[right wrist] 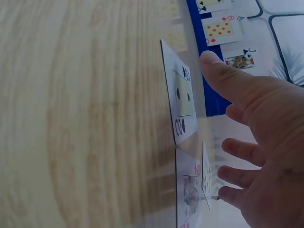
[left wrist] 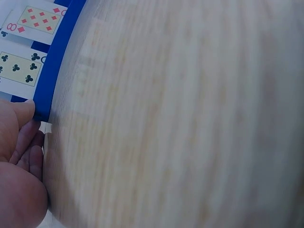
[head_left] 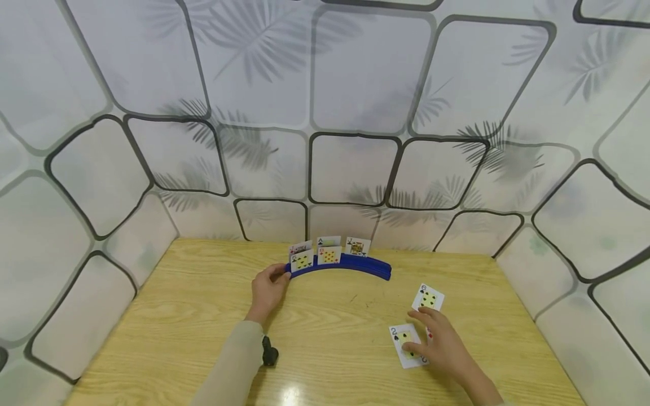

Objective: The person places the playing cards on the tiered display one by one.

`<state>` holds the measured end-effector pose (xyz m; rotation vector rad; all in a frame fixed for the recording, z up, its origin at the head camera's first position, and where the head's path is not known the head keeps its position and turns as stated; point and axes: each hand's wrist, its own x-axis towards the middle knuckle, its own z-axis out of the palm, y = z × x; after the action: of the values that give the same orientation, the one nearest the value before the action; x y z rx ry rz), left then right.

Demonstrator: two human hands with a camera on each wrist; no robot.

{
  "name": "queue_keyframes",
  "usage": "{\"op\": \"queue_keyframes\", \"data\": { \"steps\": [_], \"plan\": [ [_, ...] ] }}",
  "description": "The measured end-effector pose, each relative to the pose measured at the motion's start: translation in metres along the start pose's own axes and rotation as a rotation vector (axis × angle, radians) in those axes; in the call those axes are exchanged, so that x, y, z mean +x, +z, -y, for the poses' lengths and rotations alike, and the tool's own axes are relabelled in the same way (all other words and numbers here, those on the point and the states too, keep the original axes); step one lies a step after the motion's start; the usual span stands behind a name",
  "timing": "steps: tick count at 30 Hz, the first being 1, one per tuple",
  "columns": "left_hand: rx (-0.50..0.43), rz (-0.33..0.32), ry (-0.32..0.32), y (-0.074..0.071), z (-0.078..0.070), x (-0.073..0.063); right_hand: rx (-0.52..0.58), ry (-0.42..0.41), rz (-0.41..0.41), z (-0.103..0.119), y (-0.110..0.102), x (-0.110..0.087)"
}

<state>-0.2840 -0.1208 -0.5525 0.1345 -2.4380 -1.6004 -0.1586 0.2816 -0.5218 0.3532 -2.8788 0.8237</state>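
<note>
A curved blue card holder (head_left: 373, 267) stands near the back of the table. My left hand (head_left: 269, 290) pinches its left end, thumb in front and fingers behind. In its front row are a six of clubs (head_left: 302, 261) and an eight of diamonds (head_left: 329, 255); an ace and two jacks rise behind. My right hand (head_left: 444, 344) hovers with spread fingers over loose cards and holds none. Under its thumb lies a two of spades (head_left: 401, 334), and past the fingertips a six of spades (head_left: 429, 296). A red face card (right wrist: 187, 190) is mostly covered by this hand in the head view.
The wooden tabletop (head_left: 330, 327) has patterned walls (head_left: 355, 169) along its back and sides. A small black device (head_left: 270, 354) sits at the left sleeve's wrist.
</note>
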Motion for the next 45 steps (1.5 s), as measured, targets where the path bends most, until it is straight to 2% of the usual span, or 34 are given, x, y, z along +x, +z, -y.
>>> {"op": "queue_keyframes", "data": {
  "steps": [7,21,29,37,45],
  "plan": [
    [-0.006,0.008,-0.021,-0.0008,-0.0005,-0.0009,-0.034,-0.021,0.017,-0.0076,0.0056,-0.005],
    [0.013,-0.002,-0.012,0.0003,-0.0016,-0.0004,-0.093,0.064,0.131,-0.0046,0.0058,-0.0079],
    [0.015,-0.001,-0.014,0.0005,-0.0018,-0.0007,-0.08,0.087,0.122,-0.0058,0.0085,-0.0068],
    [0.014,-0.003,-0.001,0.0001,-0.0006,-0.0006,-0.036,0.071,0.077,-0.0047,0.009,-0.0064],
    [0.009,0.003,-0.002,0.0005,0.0001,-0.0002,0.0,0.109,0.093,-0.0029,0.0091,-0.0047]
  ]
}}
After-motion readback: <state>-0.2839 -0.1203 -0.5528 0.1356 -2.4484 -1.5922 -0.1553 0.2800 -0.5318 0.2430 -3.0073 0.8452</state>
